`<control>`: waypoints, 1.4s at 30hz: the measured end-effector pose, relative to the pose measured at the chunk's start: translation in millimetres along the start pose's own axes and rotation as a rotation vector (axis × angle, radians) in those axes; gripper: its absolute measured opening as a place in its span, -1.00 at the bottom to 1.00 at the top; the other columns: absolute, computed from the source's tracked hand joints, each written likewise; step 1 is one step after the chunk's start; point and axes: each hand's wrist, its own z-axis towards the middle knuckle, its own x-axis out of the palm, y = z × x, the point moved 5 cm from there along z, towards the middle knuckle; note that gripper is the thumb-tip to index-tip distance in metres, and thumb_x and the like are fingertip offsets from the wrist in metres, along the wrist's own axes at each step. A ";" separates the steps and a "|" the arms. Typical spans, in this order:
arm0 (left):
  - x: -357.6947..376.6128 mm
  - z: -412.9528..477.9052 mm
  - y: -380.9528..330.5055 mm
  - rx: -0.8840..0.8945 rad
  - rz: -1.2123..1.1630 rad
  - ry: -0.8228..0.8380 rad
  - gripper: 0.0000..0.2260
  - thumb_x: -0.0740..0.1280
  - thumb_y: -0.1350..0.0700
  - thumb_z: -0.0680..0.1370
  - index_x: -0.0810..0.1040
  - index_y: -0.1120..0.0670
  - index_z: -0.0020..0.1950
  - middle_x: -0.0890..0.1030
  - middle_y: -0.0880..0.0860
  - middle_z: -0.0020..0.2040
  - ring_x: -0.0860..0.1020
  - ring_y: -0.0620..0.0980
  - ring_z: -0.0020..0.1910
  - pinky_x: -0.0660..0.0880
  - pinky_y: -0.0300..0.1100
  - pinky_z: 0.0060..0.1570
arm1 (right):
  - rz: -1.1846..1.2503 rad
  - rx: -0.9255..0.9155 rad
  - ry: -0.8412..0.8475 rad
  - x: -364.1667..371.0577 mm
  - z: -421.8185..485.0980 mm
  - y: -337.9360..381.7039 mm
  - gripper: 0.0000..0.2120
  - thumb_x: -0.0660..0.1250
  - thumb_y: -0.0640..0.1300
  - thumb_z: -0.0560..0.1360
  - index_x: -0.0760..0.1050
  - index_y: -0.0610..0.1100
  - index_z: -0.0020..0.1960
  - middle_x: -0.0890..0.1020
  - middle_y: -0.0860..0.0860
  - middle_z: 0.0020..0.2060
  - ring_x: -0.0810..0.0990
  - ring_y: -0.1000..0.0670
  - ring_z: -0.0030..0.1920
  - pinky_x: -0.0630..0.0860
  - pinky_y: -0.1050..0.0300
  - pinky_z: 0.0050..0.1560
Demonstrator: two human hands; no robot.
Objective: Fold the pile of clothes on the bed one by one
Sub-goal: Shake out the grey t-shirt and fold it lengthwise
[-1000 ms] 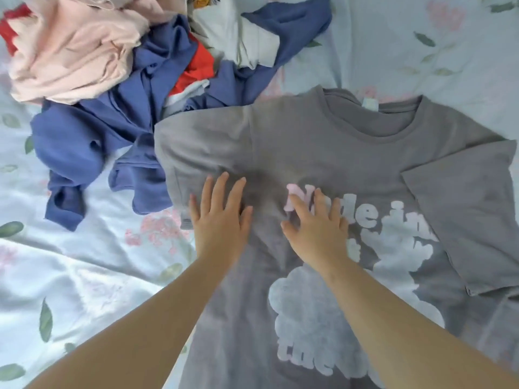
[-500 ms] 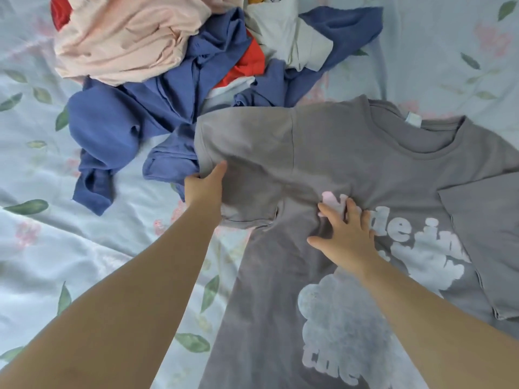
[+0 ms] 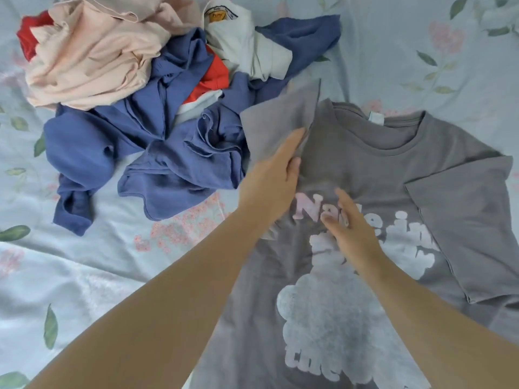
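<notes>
Pinching the lifted sleeve [image 3: 278, 119] of the grey T-shirt [image 3: 393, 164] in the left hand [image 3: 269, 178], readying 1 fold rightward toward the flat, pressing right hand [image 3: 354, 231] (collar lying beyond both).

A bedroom in a home. A pale blue floral bedsheet [image 3: 421, 51] fills the frame. Loose household clothes [image 3: 146, 88] lie heaped at upper left.

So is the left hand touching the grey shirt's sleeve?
Touching. The head view shows the left hand pinching the lifted sleeve of the grey T-shirt, with thumb and fingers closed on the fabric.
</notes>
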 end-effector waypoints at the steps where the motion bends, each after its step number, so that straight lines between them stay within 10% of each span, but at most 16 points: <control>1: 21.4 4.3 -7.9 -0.019 -0.042 0.184 -0.49 0.12 0.04 0.65 -0.01 -0.18 0.54 0.57 0.13 0.13 0.54 0.14 -0.03 0.50 -0.01 -0.01 | 0.125 0.047 -0.070 -10.6 1.7 -7.2 -0.55 0.23 -0.14 0.58 0.26 0.16 0.41 0.44 0.16 0.03 0.43 0.24 0.07 0.28 0.25 0.15; 4: 68.2 2.3 -1.6 -0.159 -0.082 0.507 -0.41 0.14 -0.05 0.63 -0.11 -0.10 0.56 0.33 0.09 0.42 0.46 0.12 0.20 0.42 -0.12 0.10 | 0.308 0.192 -0.212 -27.6 7.6 -22.8 -0.84 0.21 -0.07 0.57 0.41 0.16 0.10 0.45 0.15 -0.18 0.45 0.17 -0.16 0.38 0.23 -0.06; 9: 36.8 -6.2 42.4 -0.295 0.118 -0.173 -0.67 0.18 0.04 0.62 0.36 0.04 0.38 0.40 0.11 0.31 0.38 0.14 0.26 0.35 0.00 0.21 | 0.096 0.291 -0.208 -16.5 22.8 -18.1 -0.62 0.20 0.03 0.56 0.21 -0.05 -0.37 0.30 0.08 -0.47 0.25 0.06 -0.42 0.17 0.18 -0.36; 12: 26.5 -4.8 70.3 -0.566 -0.061 -0.261 -0.66 0.17 -0.05 0.61 0.41 0.12 0.28 0.46 0.14 0.23 0.42 0.14 0.17 0.36 -0.02 0.11 | 0.028 0.245 -0.187 -5.2 24.1 -13.1 -0.55 0.26 0.02 0.54 0.13 -0.04 -0.42 0.22 0.12 -0.61 0.19 0.11 -0.53 0.14 0.26 -0.48; 15: 31.4 21.1 82.9 -0.721 -0.434 -0.171 -0.63 0.17 -0.15 0.59 0.51 0.16 -0.04 0.55 0.14 -0.07 0.48 0.18 -0.03 0.42 -0.07 -0.02 | 0.004 0.210 -0.185 0.5 27.9 -13.3 -0.51 0.32 -0.06 0.51 0.07 -0.05 -0.43 0.12 0.13 -0.64 0.11 0.09 -0.61 0.07 0.32 -0.58; 19: 33.2 62.0 77.7 -0.697 -0.763 -0.070 -0.75 0.23 0.07 0.62 0.45 0.17 0.23 0.54 0.08 0.04 0.52 0.03 -0.05 0.44 -0.09 0.03 | 0.001 0.199 -0.244 -4.2 33.5 -11.7 -0.71 0.30 -0.14 0.52 0.27 -0.10 -0.30 0.34 0.04 -0.42 0.33 0.03 -0.36 0.31 0.18 -0.32; 22: 21.7 83.2 70.8 -0.503 -0.688 -0.181 -0.93 0.20 0.22 0.60 0.39 0.05 0.01 0.47 0.02 -0.09 0.40 -0.02 -0.15 0.37 -0.13 -0.13 | 0.182 0.137 -0.377 -17.0 24.3 -10.3 -0.81 0.25 -0.20 0.55 0.32 -0.11 -0.22 0.35 0.04 -0.37 0.32 0.09 -0.38 0.30 0.40 -0.45; 28: 41.7 74.6 61.3 -0.453 -0.522 -0.049 -0.34 0.37 0.12 0.52 0.08 0.05 0.51 0.36 0.06 0.39 0.41 0.05 0.30 0.38 0.00 0.32 | 0.296 0.252 -0.220 -10.3 20.7 -19.5 -0.76 0.34 -0.06 0.50 0.39 -0.13 -0.25 0.44 -0.09 -0.32 0.45 -0.07 -0.28 0.45 0.03 -0.21; 35: 23.1 83.7 57.3 -0.345 -0.560 -0.033 -0.29 0.34 0.30 0.51 0.07 -0.04 0.54 0.36 -0.03 0.39 0.43 -0.05 0.20 0.47 -0.16 0.15 | 0.403 0.315 -0.098 -3.6 62.1 21.2 -0.82 0.33 -0.07 0.54 0.45 -0.15 0.07 0.57 0.06 0.07 0.51 0.04 -0.02 0.42 0.16 0.02; 38: 22.0 83.2 63.0 -0.350 -0.561 -0.029 -0.24 0.30 0.34 0.51 -0.01 -0.12 0.54 0.35 -0.15 0.31 0.45 -0.07 0.15 0.50 -0.19 0.11 | 0.350 0.125 -0.323 -12.7 77.9 36.0 -0.79 0.28 -0.23 0.54 0.47 -0.39 0.06 0.57 -0.06 -0.15 0.50 -0.01 -0.15 0.45 0.13 -0.13; 42: 17.1 82.0 69.9 -0.323 -0.437 -0.160 -0.22 0.26 0.30 0.51 -0.09 -0.14 0.55 0.34 0.07 0.43 0.45 0.01 0.22 0.44 -0.16 0.16 | 0.116 -0.097 -0.437 -18.8 72.5 41.2 -0.91 0.18 -0.21 0.58 0.46 -0.17 0.01 0.45 0.14 -0.29 0.41 0.13 -0.25 0.31 0.32 -0.26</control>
